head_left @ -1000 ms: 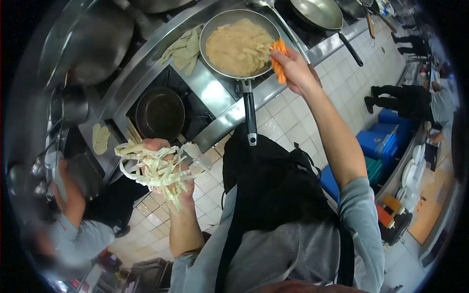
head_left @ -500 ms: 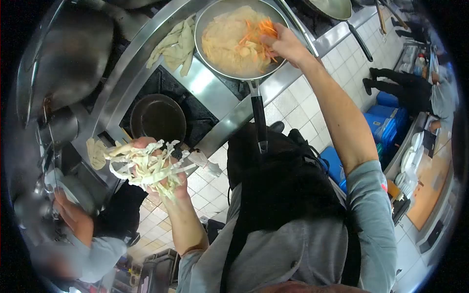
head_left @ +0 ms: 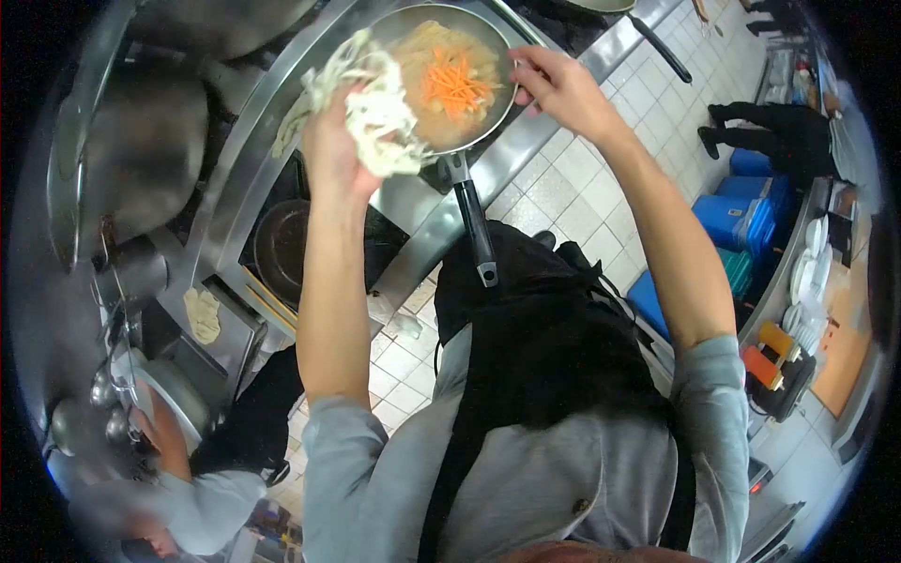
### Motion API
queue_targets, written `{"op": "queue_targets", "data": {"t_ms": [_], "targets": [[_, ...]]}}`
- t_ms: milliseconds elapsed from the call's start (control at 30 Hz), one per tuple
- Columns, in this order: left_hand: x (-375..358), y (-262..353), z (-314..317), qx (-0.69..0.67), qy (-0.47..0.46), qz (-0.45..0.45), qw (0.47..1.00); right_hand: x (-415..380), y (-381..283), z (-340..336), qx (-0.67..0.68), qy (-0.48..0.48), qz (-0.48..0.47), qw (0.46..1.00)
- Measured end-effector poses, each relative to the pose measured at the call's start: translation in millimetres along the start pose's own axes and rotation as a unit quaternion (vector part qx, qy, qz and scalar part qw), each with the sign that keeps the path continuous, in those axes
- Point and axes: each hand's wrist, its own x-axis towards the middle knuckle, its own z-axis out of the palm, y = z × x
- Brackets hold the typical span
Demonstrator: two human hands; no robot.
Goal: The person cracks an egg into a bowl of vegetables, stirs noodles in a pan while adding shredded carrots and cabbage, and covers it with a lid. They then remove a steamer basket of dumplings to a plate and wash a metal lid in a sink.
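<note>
- My left hand [head_left: 336, 150] is cupped around pale shreds [head_left: 380, 122], one loose bunch spilling past the fingers.
- From here, that bunch lies across the frying pan's [head_left: 505, 83] left rim in view — whether they touch, I can't tell.
- My right hand [head_left: 556, 84] has its fingers curled narrow at the opposite rim; I can't tell if they pinch it.
- I count two hands, one frying pan, one heap of orange strips [head_left: 454, 86] on pale food [head_left: 427, 45] inside it.
</note>
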Motion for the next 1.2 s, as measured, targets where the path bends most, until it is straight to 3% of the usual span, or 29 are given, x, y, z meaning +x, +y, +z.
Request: {"op": "queue_targets", "data": {"t_ms": [67,133,200,233,267,333,367,467,500,533,600,633,667,733,767,800,867,933,1033,1133,1200], "targets": [[34.8,-16.9,11.3,0.058,-0.062,-0.009,0.996,-34.6,13.2,-8.2,0.005,0.023,0.029,0.999],[56.8,-35.3,34.3,0.124,-0.050,0.002,0.991,-75.6,42.2,-15.8,0.007,0.043,0.078,0.996],[98.9,-68.3,29.8,0.298,-0.083,0.053,0.949,-122.7,76.3,-26.1,0.003,0.065,0.135,0.989],[94.2,-74.4,41.0,0.273,-0.111,-0.003,0.956,-147.1,93.4,-31.8,-0.003,0.077,0.162,0.984],[105.1,-85.7,37.3,0.273,-0.116,-0.004,0.955,-171.6,102.0,-36.5,0.013,0.101,0.202,0.974],[133.9,-117.7,22.9,0.530,-0.189,0.002,0.826,-225.2,122.3,-45.1,0.045,0.149,0.264,0.952],[132.2,-116.2,25.0,0.539,-0.237,-0.029,0.808,-252.0,134.8,-48.8,0.061,0.173,0.285,0.941],[99.9,-70.3,58.3,0.602,-0.233,-0.106,0.756,-320.2,144.5,-44.2,0.130,0.300,0.331,0.885],[124.1,-82.2,34.9,0.595,-0.260,-0.007,0.761,-337.8,142.5,-39.1,0.161,0.349,0.349,0.855],[124.3,-73.6,32.8,0.595,-0.262,-0.008,0.760,-357.9,150.1,-31.6,0.162,0.351,0.350,0.853],[119.3,-57.0,33.4,0.558,-0.287,-0.074,0.775,-394.8,174.5,-13.2,0.273,0.426,0.344,0.791],[134.1,-72.1,17.3,0.602,-0.289,-0.005,0.744,-400.6,171.2,-2.3,0.295,0.439,0.350,0.773],[130.4,-79.3,18.1,0.604,-0.293,-0.004,0.741,-404.2,169.0,9.8,0.318,0.453,0.356,0.753],[103.9,-96.6,22.8,0.680,-0.333,0.261,0.599,-409.5,171.7,30.7,0.311,0.444,0.375,0.752],[95.4,-104.5,24.8,0.706,-0.321,0.288,0.562,-404.7,165.9,36.5,0.298,0.431,0.391,0.757],[98.5,-109.5,21.3,0.705,-0.325,0.288,0.561,-398.9,159.2,39.3,0.285,0.417,0.406,0.761],[107.6,-113.9,10.5,0.759,-0.319,0.307,0.477,-386.0,142.0,40.4,0.223,0.363,0.407,0.808],[108.4,-108.6,17.0,0.771,-0.307,0.284,0.480,-377.8,129.6,40.3,0.121,0.311,0.392,0.857],[103.3,-96.9,26.4,0.823,-0.288,0.214,0.441,-388.8,143.9,49.6,0.103,0.270,0.377,0.880],[114.0,-89.2,25.2,0.805,-0.279,0.233,0.469,-404.7,148.1,56.4,0.058,0.248,0.396,0.882],[98.5,-72.7,46.2,0.834,-0.237,0.148,0.477,-425.0,158.0,63.2,0.081,0.255,0.403,0.875]]}}
